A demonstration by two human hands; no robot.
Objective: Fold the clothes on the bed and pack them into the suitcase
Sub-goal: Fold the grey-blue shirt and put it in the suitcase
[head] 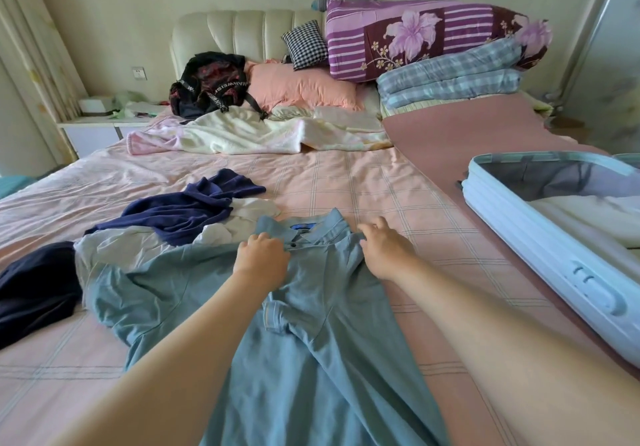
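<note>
A light blue polo shirt (311,334) lies spread face up on the pink bed sheet (346,175), collar away from me. My left hand (261,255) grips the cloth just below the collar at the button placket. At the shirt's right shoulder, beside the collar, my right hand (384,248) pinches the fabric. Left of the polo lie a navy blue garment (187,208), a white garment (138,248) and a dark navy piece (34,289). An open pale blue suitcase (554,258) sits on the bed at the right, with a folded white item (588,217) inside.
A black backpack (211,82), a pink pillow (304,87), a cream blanket (249,134) and stacked folded quilts (436,50) fill the head of the bed. A white nightstand (97,127) stands at the far left. A mauve mat (467,140) lies under the suitcase.
</note>
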